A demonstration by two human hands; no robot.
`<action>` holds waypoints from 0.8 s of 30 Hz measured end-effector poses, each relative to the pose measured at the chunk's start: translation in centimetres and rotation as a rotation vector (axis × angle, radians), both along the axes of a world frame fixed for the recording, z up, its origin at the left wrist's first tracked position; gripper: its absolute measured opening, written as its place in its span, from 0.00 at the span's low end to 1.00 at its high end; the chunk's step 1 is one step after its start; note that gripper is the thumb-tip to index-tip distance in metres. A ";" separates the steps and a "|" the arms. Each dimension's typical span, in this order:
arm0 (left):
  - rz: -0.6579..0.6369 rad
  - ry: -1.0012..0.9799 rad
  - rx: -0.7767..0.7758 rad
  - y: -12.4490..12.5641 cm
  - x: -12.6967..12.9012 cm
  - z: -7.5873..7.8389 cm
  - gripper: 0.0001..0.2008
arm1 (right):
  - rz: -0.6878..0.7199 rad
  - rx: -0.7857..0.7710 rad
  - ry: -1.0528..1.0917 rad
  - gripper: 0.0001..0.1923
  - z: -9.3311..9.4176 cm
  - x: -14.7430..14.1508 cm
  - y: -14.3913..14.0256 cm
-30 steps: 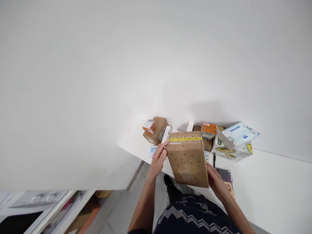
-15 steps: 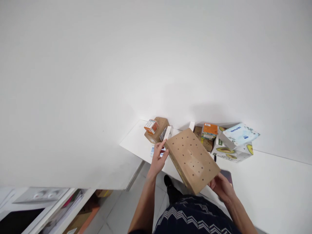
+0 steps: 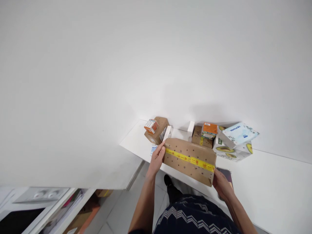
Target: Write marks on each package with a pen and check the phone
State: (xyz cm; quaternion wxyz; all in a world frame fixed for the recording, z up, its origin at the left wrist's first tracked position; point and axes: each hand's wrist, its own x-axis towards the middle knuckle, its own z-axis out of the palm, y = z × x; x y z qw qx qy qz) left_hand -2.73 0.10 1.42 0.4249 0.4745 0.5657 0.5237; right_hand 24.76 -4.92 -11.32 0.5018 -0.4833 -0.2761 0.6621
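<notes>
Between my two hands is a brown cardboard box (image 3: 188, 152) printed with small dark marks, a strip of yellow tape running along the side that faces me. My left hand (image 3: 157, 159) grips its left end, and my right hand (image 3: 223, 183) holds its lower right end; some fingers of both are hidden by the box. It is held over the front edge of the white table (image 3: 268, 182). Just behind it stand a white upright box (image 3: 190, 130) and another brown box (image 3: 196, 135) with a small orange box (image 3: 209, 130) on it.
An avocado-print box (image 3: 234, 152) at the right carries a pale blue tissue pack (image 3: 241, 132). At the left, an orange-and-white box (image 3: 151, 126) sits on a brown box (image 3: 162, 128), near a white box (image 3: 168, 132). A dark flat item (image 3: 226, 175) lies by my right hand.
Both hands have tilted the cardboard box, so its taped side now faces me instead of its broad plain face. The things on the table have stayed put.
</notes>
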 end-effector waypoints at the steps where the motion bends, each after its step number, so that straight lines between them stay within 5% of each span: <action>1: 0.002 0.001 -0.002 0.0 -0.1 -0.1 0.20 | 0.005 -0.022 0.026 0.17 0.1 0.0 0.0; 10: -0.125 0.006 -0.061 -0.2 -0.8 -1.3 0.30 | -0.183 -0.078 0.092 0.29 0.6 0.1 0.2; 19: -0.078 0.006 -0.065 -0.5 -0.4 -0.4 0.34 | -0.193 -0.041 0.097 0.14 1.1 0.4 0.4; 24: -0.102 0.078 -0.020 -0.4 -0.4 -0.4 0.31 | -0.177 -0.018 -0.024 0.17 1.0 0.5 0.4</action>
